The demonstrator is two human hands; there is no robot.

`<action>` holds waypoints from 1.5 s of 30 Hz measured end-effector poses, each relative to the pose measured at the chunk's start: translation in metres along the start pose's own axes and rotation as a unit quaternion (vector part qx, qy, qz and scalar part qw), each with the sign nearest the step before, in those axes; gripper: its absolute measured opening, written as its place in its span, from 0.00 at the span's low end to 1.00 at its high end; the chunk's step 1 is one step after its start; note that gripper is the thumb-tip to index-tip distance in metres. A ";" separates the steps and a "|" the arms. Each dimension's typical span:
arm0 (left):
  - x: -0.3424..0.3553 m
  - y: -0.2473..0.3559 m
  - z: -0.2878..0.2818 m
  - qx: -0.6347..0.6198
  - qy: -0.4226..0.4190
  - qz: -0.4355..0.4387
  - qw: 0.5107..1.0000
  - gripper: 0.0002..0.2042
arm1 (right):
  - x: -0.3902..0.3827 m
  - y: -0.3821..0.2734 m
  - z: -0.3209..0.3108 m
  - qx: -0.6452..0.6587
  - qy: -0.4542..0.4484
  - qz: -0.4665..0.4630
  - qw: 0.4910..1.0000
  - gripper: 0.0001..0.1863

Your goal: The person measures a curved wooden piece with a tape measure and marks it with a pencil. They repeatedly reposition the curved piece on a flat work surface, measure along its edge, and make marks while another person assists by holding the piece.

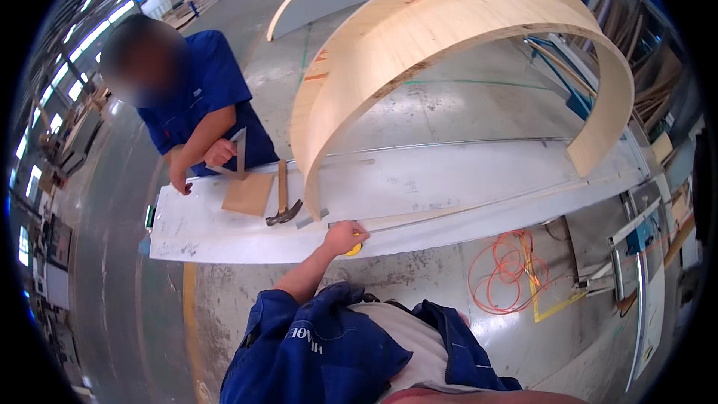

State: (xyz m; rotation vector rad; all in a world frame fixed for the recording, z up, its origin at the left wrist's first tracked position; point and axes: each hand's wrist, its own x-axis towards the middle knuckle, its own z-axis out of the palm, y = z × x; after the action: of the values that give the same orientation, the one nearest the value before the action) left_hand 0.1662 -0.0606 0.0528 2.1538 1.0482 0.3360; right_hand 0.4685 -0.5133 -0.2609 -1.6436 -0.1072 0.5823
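My left hand is closed around a yellow tape measure at the near edge of a long white-topped table. The metal tape stretches from it to the right along the tabletop. Just beyond my hand, one end of a large curved plywood arch stands on the table, and its other end rests at the far right. A claw hammer with a wooden handle lies left of the arch, beside a flat brown board and a small grey metal strip. My right hand does not show.
Across the table at left, a person in blue holds a metal square. A coiled orange hose lies on the floor at right, near a metal frame. A semicircular grey panel stands on the floor behind.
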 end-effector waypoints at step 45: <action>-0.074 -0.130 -0.058 -0.014 0.095 -0.095 0.991 0.24 | -0.216 -0.478 0.393 -0.167 -0.339 -0.389 0.840 0.35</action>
State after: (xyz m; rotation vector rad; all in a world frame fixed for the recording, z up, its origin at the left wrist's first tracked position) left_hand 0.0141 -0.0342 0.0087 2.0078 1.3374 0.4702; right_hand 0.2377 -0.1625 0.2427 -1.4702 -1.4031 0.4856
